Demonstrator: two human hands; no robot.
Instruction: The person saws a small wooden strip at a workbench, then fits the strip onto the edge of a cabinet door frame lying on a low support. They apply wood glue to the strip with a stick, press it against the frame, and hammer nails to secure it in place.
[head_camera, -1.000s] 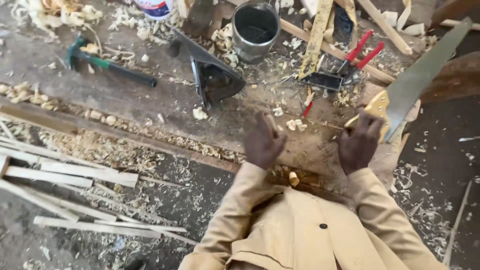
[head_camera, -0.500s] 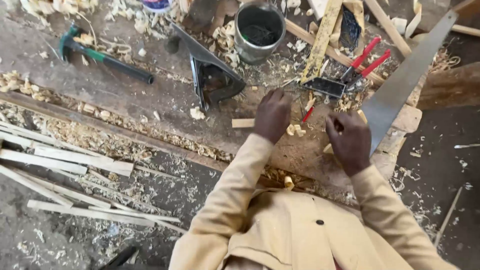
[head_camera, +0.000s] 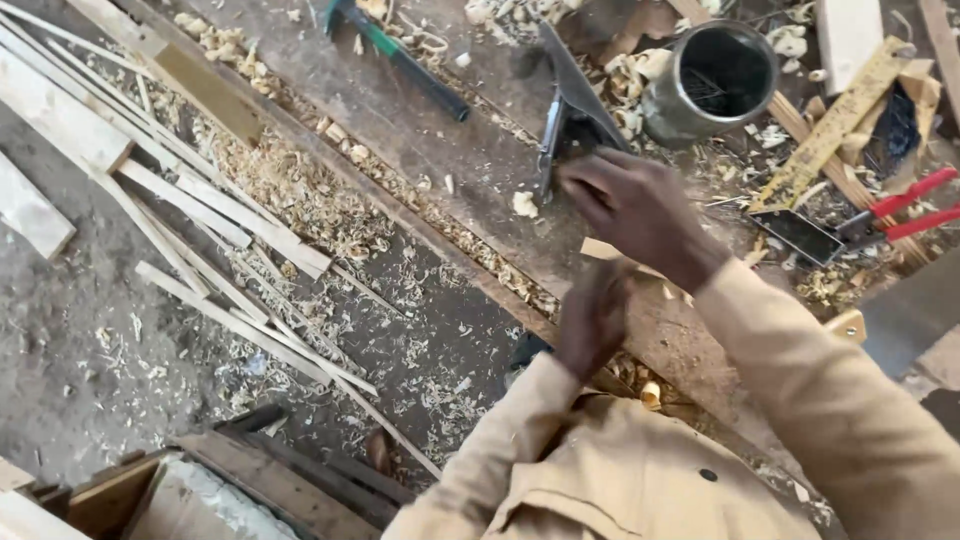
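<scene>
Your right hand (head_camera: 640, 210) sits a little right of centre over the workbench (head_camera: 450, 150), fingers curled loosely and spread toward ten o'clock, their tips at the near edge of the dark metal plane (head_camera: 570, 110). You cannot tell from this view whether they touch it or only hover above it; nothing is clamped in that hand. Your left hand (head_camera: 592, 320) lies just below, at six o'clock from the right hand, blurred, its fingers bent down against the bench edge. A small pale wood offcut (head_camera: 605, 250) shows between the two hands, lying on the bench at the left hand's twelve o'clock; whether the left hand grips it or merely rests by it is unclear.

The plane lies at eleven o'clock from your right hand, pointing up the bench. At one o'clock from that hand stands a grey metal can (head_camera: 710, 85), open at the top. At three o'clock lie red-handled pliers (head_camera: 900, 205), with a yellow folding rule (head_camera: 830, 125) slanting above them. A saw blade (head_camera: 915, 305) shows at four o'clock, near your right sleeve. A green-and-black handled hammer (head_camera: 400, 55) lies at eleven o'clock, well beyond the plane. Wood shavings (head_camera: 290, 190) litter the bench's near edge, and thin strips (head_camera: 190, 230) lie stacked on the floor at nine o'clock.
</scene>
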